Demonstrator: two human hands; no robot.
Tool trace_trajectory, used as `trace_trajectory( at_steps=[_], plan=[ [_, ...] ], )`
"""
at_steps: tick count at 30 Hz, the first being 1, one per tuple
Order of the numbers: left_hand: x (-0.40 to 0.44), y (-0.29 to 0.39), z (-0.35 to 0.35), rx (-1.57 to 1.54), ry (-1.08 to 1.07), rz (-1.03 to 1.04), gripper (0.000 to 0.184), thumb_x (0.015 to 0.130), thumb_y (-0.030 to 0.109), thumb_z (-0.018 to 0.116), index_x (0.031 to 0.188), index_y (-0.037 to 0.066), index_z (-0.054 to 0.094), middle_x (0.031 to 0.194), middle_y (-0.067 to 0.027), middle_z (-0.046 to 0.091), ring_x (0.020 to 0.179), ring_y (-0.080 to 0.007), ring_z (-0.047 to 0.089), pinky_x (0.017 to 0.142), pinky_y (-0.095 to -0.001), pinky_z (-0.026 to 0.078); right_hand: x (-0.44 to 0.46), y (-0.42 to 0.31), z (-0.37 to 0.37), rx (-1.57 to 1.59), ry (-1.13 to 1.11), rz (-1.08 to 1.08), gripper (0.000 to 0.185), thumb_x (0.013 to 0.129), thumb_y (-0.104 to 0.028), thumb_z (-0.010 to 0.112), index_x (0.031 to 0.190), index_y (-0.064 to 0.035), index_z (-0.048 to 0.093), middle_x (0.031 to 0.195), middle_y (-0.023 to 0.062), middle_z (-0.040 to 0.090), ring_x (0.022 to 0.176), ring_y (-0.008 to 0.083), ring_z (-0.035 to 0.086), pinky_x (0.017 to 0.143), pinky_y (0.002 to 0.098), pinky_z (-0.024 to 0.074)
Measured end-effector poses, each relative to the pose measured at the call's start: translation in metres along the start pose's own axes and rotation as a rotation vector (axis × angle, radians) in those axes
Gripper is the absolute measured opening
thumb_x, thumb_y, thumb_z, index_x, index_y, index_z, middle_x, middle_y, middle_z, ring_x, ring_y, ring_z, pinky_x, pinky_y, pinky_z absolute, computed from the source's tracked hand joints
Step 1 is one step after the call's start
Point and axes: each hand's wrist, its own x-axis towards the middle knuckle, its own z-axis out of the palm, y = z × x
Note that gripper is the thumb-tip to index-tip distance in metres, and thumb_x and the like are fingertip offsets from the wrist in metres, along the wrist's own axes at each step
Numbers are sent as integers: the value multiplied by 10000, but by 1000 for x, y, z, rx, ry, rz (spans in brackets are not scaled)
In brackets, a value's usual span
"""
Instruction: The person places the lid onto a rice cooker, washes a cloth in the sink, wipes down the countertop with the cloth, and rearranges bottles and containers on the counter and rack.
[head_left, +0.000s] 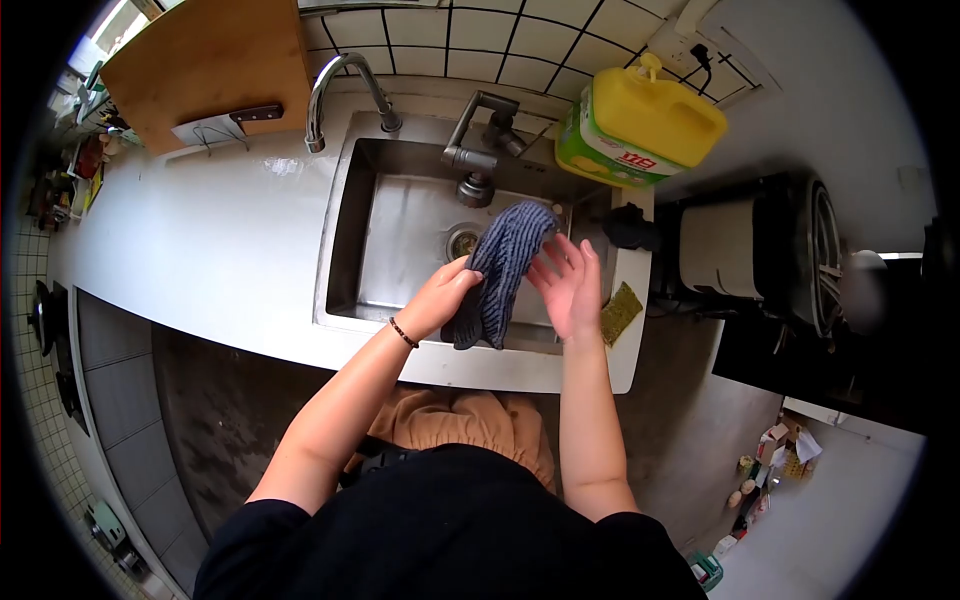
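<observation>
Over the front of the steel sink (345, 215) hangs a grey-blue ribbed cloth (508, 255), with darker fabric showing along its lower left side. My left hand (440, 298) pinches the cloth at its left edge, thumb on top. To the right of the cloth, my right hand (570, 285) has its fingers stretched out and apart, palm turned up; its fingertips are close to the cloth, and I cannot tell whether they touch it. Beneath and behind the cloth, the sink drain (462, 242) is partly hidden.
A curved faucet (350, 75) and a grey jointed tap (475, 150) stand behind the sink. At the back right is a yellow detergent jug (650, 120). A dark crumpled cloth (632, 228) and a green scouring pad (621, 314) lie on the right ledge. A knife (255, 114) hangs by a wooden board (205, 60).
</observation>
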Motion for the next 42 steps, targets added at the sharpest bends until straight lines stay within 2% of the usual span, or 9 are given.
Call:
trace_trajectory(
  at_steps=[1,10,17,25,28,33,36,39,42],
  plan=[
    [-4,12,10,-157,66,-52,245,902,166,488,1035,-10,594,959,-9,613,873,-90,517,825,-239,420,1,10,-9,-112,24,101,752,902,-587,514,1346,14,431,1309,121,510,1102,250,548,966,388,439],
    [1,-8,-7,-79,64,-210,214,875,148,491,998,13,602,916,-1,591,796,-95,537,750,-252,446,-16,47,-22,-520,-20,-164,199,932,-169,644,1028,5,621,916,-15,634,857,70,549,818,225,437],
    [9,-29,-11,-144,148,-248,268,959,345,596,985,80,572,840,50,562,700,-39,527,621,-205,459,-22,27,-29,-609,-224,-396,192,889,-45,641,1024,73,573,1064,37,562,949,111,531,844,239,429],
    [8,-29,7,-222,322,139,360,913,38,602,1259,4,509,1000,-51,617,931,-108,582,830,-240,470,-15,30,-43,-591,47,-363,176,899,34,602,1070,16,561,984,94,588,889,90,586,780,204,484],
    [10,-29,3,100,181,217,434,878,-25,598,1299,17,499,1062,-63,602,985,-110,568,850,-246,471,-20,27,-42,-550,-8,-368,357,887,32,608,1229,22,508,1066,88,565,975,132,573,875,253,478],
    [2,-27,12,923,223,432,391,740,-29,656,1122,34,601,1014,-169,504,925,-352,543,830,-373,479,-16,24,-60,-1308,-118,-389,304,800,-55,673,1095,-42,601,1075,127,520,952,277,585,805,338,485],
    [2,-30,10,1172,234,411,295,713,14,683,996,76,623,1016,-152,503,987,-340,531,850,-388,472,-15,21,-66,-1399,-114,-398,249,775,-72,692,1017,-55,634,1066,133,532,979,311,574,845,334,477],
    [3,-17,-1,1021,82,507,212,667,98,708,836,78,581,1148,-157,543,1176,-345,468,965,-407,438,-12,7,-77,-1344,-201,-646,215,804,-104,712,985,-31,623,1067,80,590,921,213,604,824,301,486],
    [14,2,1,161,-266,113,198,748,109,659,847,43,501,1028,-91,635,1059,-222,571,952,-328,423,-21,-31,-63,-716,-250,-28,166,852,-111,698,969,-24,619,989,17,617,878,110,585,813,254,471]
  ],
)
